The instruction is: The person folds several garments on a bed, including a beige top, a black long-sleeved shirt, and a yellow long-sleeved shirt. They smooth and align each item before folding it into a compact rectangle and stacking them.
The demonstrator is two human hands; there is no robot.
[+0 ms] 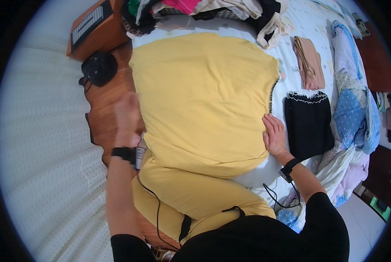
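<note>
Yellow ribbed-looking garment [204,100], probably a top, lies spread on the bed sheet [302,24], centre of view. Patterned trim [272,94] shows along its 3 o'clock side; lower part slack and folded near 6.

Right hand [275,134] at the 4 o'clock edge: palm down, fingers extended, thumb set apart, grip spread. Left hand [127,109] beside the 9 o'clock edge: motion-blurred, grip state cannot be told, nor whether it touches cloth.

Surroundings: black garment with white wavy edging [308,124] at 3; folded brown garment [309,63] at 2; quilt [350,105] beyond both; heap of clothes [237,8] at 12; black cap [100,69] at 10, near an orange box [112,37]; curtain [51,144] at 9.

Risks (judged): the 9 o'clock edge lies close to the wooden floor [103,126], so a sideways pull could drag it off the bed. Wrist-device cable [157,201] could snag the cloth. A shift of the knees could crease the lower hem.

Unclear: same-coloured yellow trousers [195,192], apparently worn, blur the garment's 6 o'clock limit. Neckline not identifiable; heap cut off at the upper rim.
</note>
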